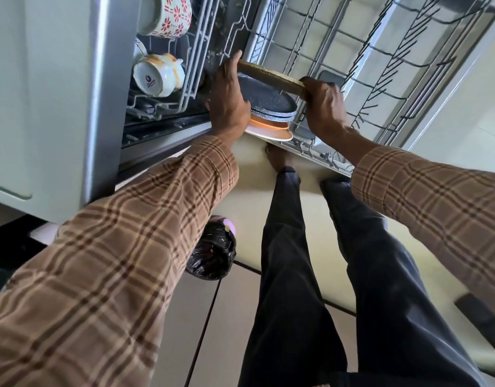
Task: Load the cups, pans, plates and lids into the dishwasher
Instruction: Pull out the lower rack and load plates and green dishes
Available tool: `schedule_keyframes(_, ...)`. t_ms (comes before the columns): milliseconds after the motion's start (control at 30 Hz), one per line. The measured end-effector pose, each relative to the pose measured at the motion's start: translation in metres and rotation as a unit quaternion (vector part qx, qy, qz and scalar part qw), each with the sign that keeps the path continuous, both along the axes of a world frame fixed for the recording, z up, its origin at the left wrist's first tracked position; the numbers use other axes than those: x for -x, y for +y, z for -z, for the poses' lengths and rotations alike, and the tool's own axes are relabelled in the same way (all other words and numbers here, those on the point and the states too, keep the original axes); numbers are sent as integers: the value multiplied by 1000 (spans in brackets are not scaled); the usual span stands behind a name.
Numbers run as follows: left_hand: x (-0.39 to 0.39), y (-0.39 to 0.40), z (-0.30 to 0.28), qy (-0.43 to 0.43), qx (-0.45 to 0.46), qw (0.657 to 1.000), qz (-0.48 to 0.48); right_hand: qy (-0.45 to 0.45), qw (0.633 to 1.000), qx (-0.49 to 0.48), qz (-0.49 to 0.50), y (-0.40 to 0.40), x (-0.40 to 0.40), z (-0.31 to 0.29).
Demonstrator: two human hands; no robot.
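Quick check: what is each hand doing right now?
Left hand: grips one end of the brown-rimmed plate.
Right hand: grips the plate's other end.

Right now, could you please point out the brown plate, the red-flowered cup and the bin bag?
brown plate (271,75), head view, its rim.
red-flowered cup (170,16), head view, its side.
bin bag (211,254), head view, its middle.

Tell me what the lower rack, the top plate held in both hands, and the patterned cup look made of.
Lower rack: grey coated wire, thin crossing rods. Top plate, held by both hands: looks like stoneware, matte tan speckled rim; uncertain. Patterned cup: glazed ceramic, glossy white with red flower print.
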State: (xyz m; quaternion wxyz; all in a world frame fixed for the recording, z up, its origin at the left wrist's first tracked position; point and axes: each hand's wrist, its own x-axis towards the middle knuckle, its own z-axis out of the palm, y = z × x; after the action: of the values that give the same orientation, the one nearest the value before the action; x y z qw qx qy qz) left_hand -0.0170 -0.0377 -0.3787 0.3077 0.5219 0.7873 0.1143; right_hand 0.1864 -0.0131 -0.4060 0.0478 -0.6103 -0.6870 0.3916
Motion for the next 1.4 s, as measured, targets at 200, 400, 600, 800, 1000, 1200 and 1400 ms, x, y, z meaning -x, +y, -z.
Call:
schedule_keyframes(200,3,-5,11,9,20,1000,-12,-7,1000,21,-14,-1,16,20)
schedule_keyframes(400,2,-7,25,37,83,996,6,11,994,81,-73,5,40,18)
schedule_keyframes(600,3,-11,31,49,124,991,0,-35,983,140,-115,3,38,10)
schedule_keyframes(800,-5,-14,17,46,128,991,8,-46,987,118,-97,2,18,-5)
schedule_keyframes(1000,-38,-28,-30,74,100,992,21,-67,988,100,-95,-1,-9,-44)
schedule_keyframes(1200,-92,-44,-110,73,47,996,29,-39,979,7,-199,3,-31,-141)
schedule_keyframes(1400,-138,-60,-233,136,-25,990,-11,-28,958,-94,-271,8,-41,-267)
